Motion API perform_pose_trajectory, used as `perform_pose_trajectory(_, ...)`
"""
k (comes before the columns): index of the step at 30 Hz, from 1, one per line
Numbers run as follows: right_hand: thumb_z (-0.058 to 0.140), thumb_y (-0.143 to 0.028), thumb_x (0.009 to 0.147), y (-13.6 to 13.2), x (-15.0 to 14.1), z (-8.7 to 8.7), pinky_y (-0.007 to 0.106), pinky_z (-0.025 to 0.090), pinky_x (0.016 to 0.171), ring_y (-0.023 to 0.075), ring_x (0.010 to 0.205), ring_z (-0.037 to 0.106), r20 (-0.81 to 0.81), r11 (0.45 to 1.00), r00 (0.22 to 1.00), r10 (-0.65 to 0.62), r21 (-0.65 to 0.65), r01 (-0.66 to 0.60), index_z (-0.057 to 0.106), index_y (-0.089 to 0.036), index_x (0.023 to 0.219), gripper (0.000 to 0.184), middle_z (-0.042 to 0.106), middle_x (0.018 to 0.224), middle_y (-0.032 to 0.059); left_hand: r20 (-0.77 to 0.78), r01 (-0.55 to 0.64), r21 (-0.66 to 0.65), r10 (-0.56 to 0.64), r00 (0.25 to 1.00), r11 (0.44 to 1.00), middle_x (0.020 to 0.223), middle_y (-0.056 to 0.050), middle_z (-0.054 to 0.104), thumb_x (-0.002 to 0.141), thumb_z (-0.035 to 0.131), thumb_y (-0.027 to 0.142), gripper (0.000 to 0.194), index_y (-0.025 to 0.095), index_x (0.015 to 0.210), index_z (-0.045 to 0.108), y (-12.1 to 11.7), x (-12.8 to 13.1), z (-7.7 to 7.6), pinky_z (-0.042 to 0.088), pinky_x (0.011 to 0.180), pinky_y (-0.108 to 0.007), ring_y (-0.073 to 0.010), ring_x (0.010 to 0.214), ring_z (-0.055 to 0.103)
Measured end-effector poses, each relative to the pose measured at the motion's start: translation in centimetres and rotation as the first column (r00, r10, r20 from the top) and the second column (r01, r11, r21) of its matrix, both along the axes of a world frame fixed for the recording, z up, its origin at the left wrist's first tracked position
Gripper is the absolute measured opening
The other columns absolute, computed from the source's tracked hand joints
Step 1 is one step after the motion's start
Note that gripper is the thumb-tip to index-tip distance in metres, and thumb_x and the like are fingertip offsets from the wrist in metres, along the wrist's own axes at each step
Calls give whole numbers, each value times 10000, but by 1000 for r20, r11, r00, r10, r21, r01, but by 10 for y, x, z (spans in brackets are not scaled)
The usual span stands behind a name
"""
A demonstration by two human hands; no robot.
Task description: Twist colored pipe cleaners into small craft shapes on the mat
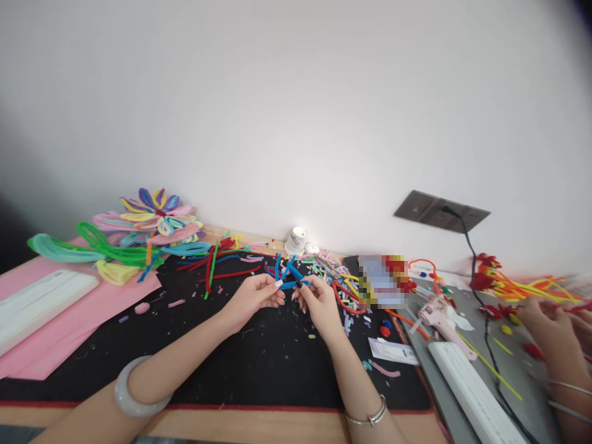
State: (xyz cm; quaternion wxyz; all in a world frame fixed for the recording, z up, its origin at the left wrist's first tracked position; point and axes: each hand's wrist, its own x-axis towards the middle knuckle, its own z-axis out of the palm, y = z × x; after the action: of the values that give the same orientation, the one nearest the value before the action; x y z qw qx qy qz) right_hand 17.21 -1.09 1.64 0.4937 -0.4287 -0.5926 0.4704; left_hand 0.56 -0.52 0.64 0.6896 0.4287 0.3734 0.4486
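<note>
Blue pipe cleaners (289, 271), bent and crossing one another, are held up over the black mat (194, 364). My left hand (258, 295) pinches their left side between thumb and fingers. On the right side, my right hand (318, 302) pinches the same blue piece. Both hands are close together, fingertips nearly meeting at the lower strand. Behind them lie red pipe cleaners (231, 274) and a scatter of short cut pieces (330, 262). Parts of the blue strands are hidden by my fingers.
Pipe-cleaner flowers (160, 213) and green loops (111, 250) lie at the left on pink sheets (60, 345). A white cup (296, 239) stands by the wall. At right are a pink glue gun (441, 317), a black cord (486, 333) and a co-worker's hands (548, 320).
</note>
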Motion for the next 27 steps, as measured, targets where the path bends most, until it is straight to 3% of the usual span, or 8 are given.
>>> perform_pose_trajectory(4,534,-294,812,3,2,-3,184,350,388,70,423,445,-74,1000,997,-7,-4,7,519,-167,696,173,588,595,-4,-147,28,64,-18,989,998,659,-38,650,715,652,396,307,134,661,500,0,1,-1,484,595,-243,-125,582,617)
perform_pose_trajectory(12,612,-261,730,3,-1,-5,215,439,415,95,418,511,-137,986,990,34,-155,-55,570,-170,793,118,611,581,-15,-290,132,205,-68,954,970,626,-46,650,757,595,363,262,132,648,536,2,-1,-6,489,567,-248,-137,551,618)
perform_pose_trajectory(15,600,-250,733,3,0,-4,201,411,410,82,406,482,-86,992,996,25,-124,-36,597,-157,732,94,591,554,-20,-362,193,251,-93,928,949,600,-31,635,774,562,351,258,130,642,548,1,-1,-8,453,510,-217,-115,496,585)
perform_pose_trajectory(20,543,-254,783,4,4,-5,181,304,390,59,368,397,74,991,994,78,-114,-69,570,-141,567,245,493,441,-42,-528,312,325,-103,843,893,544,-10,609,800,498,355,326,128,576,570,-2,-2,-7,386,460,-186,-88,434,526)
perform_pose_trajectory(27,555,-281,772,1,6,-5,183,259,385,56,386,352,96,961,971,221,-193,-199,536,-151,567,243,483,478,-49,-613,460,251,-228,756,852,520,-9,594,795,488,409,365,127,589,591,-5,-4,0,342,409,-173,-72,389,444)
